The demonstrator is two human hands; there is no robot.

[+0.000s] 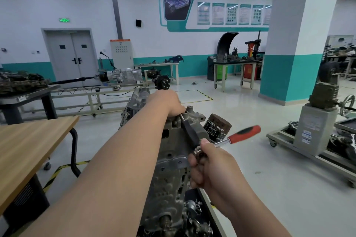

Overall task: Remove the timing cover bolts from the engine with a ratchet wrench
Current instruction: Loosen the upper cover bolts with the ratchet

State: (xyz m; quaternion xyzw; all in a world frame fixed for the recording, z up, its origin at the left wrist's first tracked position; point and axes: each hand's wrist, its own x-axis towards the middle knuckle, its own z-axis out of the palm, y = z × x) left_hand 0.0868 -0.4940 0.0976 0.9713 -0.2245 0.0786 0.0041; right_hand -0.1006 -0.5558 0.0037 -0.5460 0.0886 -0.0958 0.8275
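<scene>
A grey, grimy engine point(169, 177) stands in front of me, running from the bottom centre up to the middle. My left hand point(167, 102) reaches over its far top end and holds the tip of a long black extension bar point(189, 132) down at the engine's top. My right hand point(208, 163) grips the ratchet wrench at its chrome head point(198, 149). The wrench's red and black handle point(243, 133) sticks out to the upper right, free of the hand. No bolt is plainly visible under the tool.
A black oil filter point(217, 128) juts from the engine's right side near the wrench handle. A wooden table point(27, 146) stands to the left. A grey stand on a wheeled frame point(312, 132) sits to the right, and a gearbox rig point(119, 76) stands behind.
</scene>
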